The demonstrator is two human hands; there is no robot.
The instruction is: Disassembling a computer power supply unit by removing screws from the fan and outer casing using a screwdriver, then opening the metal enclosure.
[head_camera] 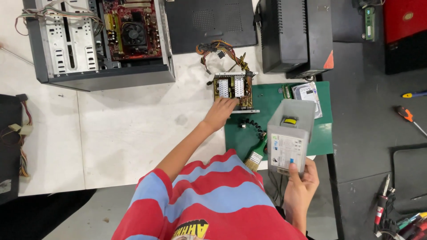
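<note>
My left hand [219, 112] reaches forward and rests on the near edge of an opened power supply unit [233, 86], whose circuit board and heat sinks show; whether it grips it is unclear. A bundle of coloured wires [218, 50] leads from the unit. My right hand [300, 182] holds up the grey metal cover of the power supply [291, 135] by its near end, above the green mat [267, 100]. A paintbrush [256, 156] lies on the mat between my arms.
An open computer case [100, 40] with a red motherboard lies at the top left. A black panel [209, 22] and two black boxes [293, 35] stand behind. A hard drive [308, 94] sits on the mat. Screwdrivers [407, 115] and tools lie right.
</note>
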